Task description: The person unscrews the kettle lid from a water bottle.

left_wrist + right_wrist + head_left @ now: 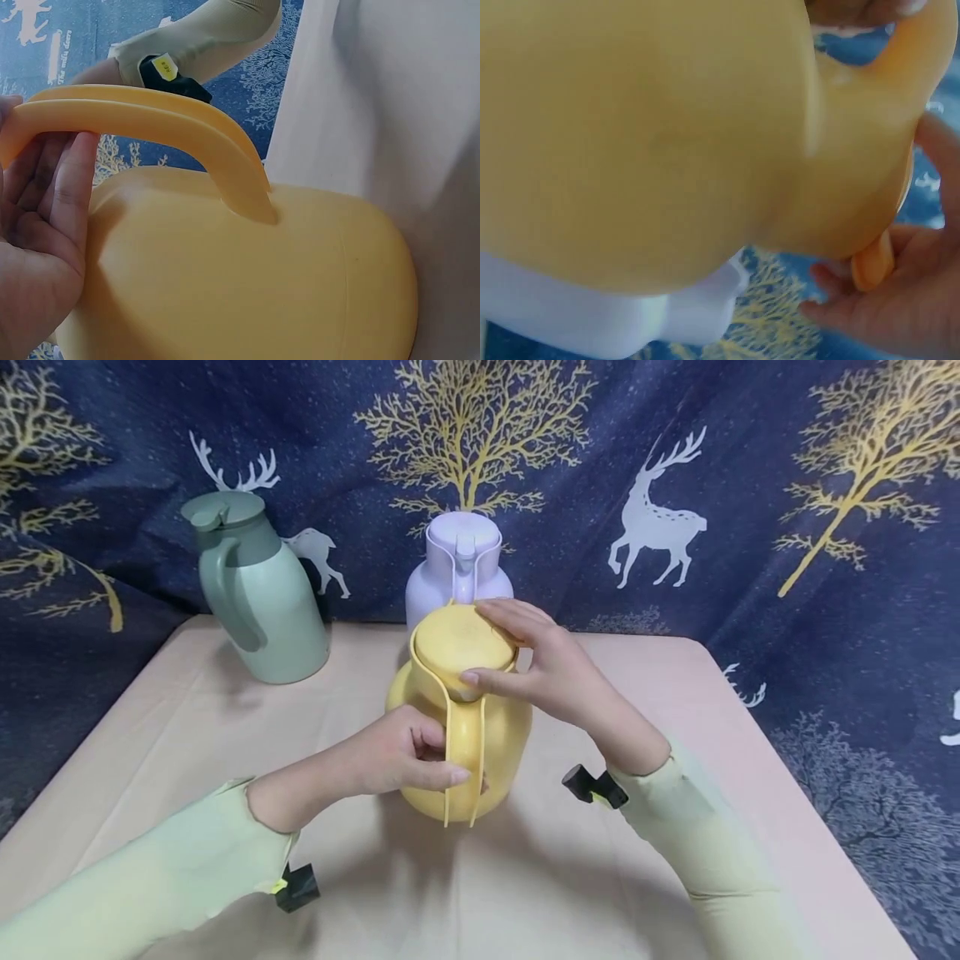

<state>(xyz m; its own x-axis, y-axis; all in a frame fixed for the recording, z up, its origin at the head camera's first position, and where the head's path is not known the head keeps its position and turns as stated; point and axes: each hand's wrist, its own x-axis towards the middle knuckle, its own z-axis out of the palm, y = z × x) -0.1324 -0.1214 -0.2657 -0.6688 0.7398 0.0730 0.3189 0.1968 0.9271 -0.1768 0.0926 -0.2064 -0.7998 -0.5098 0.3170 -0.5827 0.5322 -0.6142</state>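
Observation:
A yellow jug (495, 752) stands mid-table, its handle (461, 752) facing me. My left hand (405, 752) grips that handle, fingers curled round it; the left wrist view shows the fingers (56, 195) under the handle (172, 131) against the jug body (247, 277). My right hand (536, 664) holds the jug's lid (461, 643), thumb at the front and fingers over the far rim. In the right wrist view the yellow jug (645, 135) fills the frame, with the fingers (885, 307) at its lower right edge.
A green jug (258, 597) stands at the back left of the beige table (187, 718). A lilac jug (459, 568) stands just behind the yellow one. A dark blue cloth with deer and gold trees (675, 485) hangs behind and to the right.

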